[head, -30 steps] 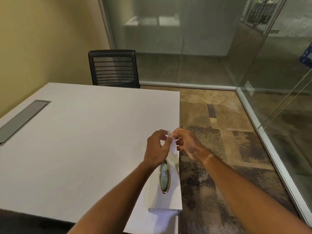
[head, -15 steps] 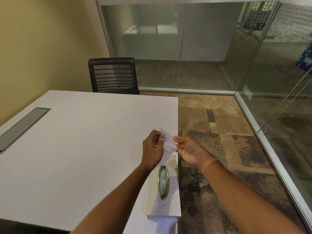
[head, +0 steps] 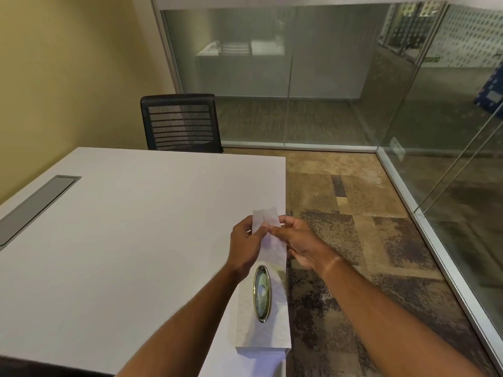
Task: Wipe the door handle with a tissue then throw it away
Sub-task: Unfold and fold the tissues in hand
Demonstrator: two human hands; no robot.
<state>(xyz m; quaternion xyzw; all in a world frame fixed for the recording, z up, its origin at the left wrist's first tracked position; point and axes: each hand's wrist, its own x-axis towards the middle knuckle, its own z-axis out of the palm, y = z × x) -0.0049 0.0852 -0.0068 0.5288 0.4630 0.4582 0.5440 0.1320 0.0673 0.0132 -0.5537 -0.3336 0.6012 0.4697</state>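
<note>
A thin white tissue (head: pixel 265 220) stands up between my two hands, above the table's right edge. My left hand (head: pixel 243 247) pinches its left side and my right hand (head: pixel 295 242) pinches its right side with thumb and fingertips. Just below the hands lies a white marbled tissue box (head: pixel 246 317) with a gold-rimmed oval opening (head: pixel 262 293), at the table's near right corner. No door handle is in view.
The white table (head: pixel 122 227) has a grey cable flap (head: pixel 32 206) at the left. A black mesh chair (head: pixel 181 123) stands behind it. Glass partitions (head: pixel 272 77) close the back and right side. Patterned carpet (head: pixel 353 240) covers the floor to the right.
The tissue has come up out of the box and now stands taller between both hands. The view has tilted up a little, showing more of the glass wall.
</note>
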